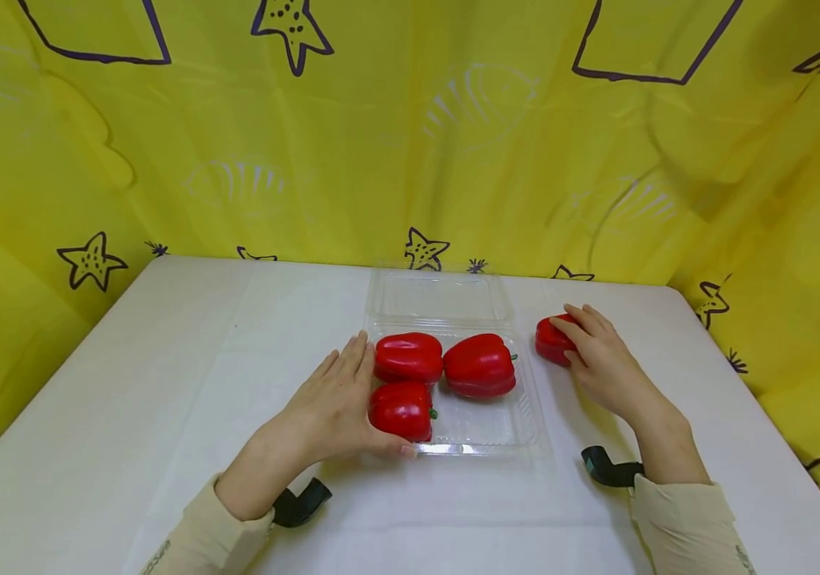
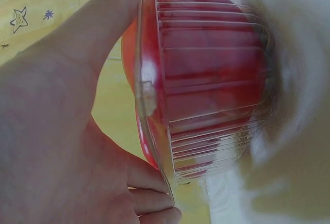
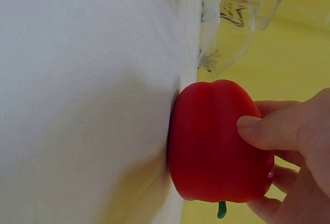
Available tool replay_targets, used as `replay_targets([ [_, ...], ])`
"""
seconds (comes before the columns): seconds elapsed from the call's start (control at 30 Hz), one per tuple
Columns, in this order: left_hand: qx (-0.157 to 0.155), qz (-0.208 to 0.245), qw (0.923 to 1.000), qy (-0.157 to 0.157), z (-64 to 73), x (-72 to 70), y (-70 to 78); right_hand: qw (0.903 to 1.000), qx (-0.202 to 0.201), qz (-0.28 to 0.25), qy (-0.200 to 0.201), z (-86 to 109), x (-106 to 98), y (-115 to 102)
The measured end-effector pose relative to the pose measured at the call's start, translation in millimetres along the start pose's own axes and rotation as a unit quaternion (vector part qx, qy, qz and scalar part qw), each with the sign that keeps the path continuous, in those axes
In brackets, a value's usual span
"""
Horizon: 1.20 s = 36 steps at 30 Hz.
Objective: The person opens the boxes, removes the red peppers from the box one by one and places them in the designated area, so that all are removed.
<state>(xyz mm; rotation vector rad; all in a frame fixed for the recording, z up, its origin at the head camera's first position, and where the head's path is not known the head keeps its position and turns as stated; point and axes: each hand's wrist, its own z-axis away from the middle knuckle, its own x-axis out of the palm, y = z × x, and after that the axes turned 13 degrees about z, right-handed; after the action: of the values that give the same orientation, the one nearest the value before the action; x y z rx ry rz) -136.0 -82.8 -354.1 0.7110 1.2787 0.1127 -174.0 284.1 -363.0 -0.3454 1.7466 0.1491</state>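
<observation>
A clear plastic clamshell box [image 1: 485, 423] lies on the table with its lid folded back. Inside sit three red bell peppers: one at the back left [image 1: 408, 357], another at the back right [image 1: 480, 366], and a third at the front left [image 1: 399, 411]. My left hand [image 1: 334, 403] rests along the box's left side, fingers extended and thumb spread across the front rim; its wrist view shows the ribbed wall [image 2: 211, 64] close up. Right of the box, my right hand [image 1: 607, 363] grips a fourth-side red bell pepper [image 3: 214, 146] between thumb and fingers, its green stem showing, close against the table.
The box's raised lid [image 1: 438, 297] reaches toward the table's back edge. White cloth covers the table [image 1: 251, 359]. A yellow patterned curtain [image 1: 381, 160] hangs behind and at both sides. Black wrist mounts [image 1: 302, 503] sit below each hand.
</observation>
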Motion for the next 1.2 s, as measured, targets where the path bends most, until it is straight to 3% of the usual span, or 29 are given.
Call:
replay_targets([
  [0.43, -0.004, 0.005, 1.0000, -0.001, -0.7, -0.8, 0.2, 0.9999, -0.005, -0.013, 0.004, -1.2, -3, 1],
  [0.67, -0.002, 0.006, 1.0000, 0.000, -0.4, -1.0, 0.3, 0.9972, -0.022, -0.034, 0.064, -1.2, -13, -7],
  [0.87, -0.001, 0.006, 1.0000, 0.002, 0.5, -0.9, 0.5, 0.9941, -0.046, -0.051, 0.084, 0.9, -25, -28],
  [1.03, 0.000, 0.008, 1.0000, 0.000, 0.5, -0.8, 0.5, 0.9930, -0.075, -0.039, 0.082, 2.2, -28, -46],
  [1.2, 0.000, 0.008, 1.0000, 0.000, -0.1, -0.2, 0.7, 0.9952, -0.082, -0.027, 0.047, 5.3, -31, -61],
])
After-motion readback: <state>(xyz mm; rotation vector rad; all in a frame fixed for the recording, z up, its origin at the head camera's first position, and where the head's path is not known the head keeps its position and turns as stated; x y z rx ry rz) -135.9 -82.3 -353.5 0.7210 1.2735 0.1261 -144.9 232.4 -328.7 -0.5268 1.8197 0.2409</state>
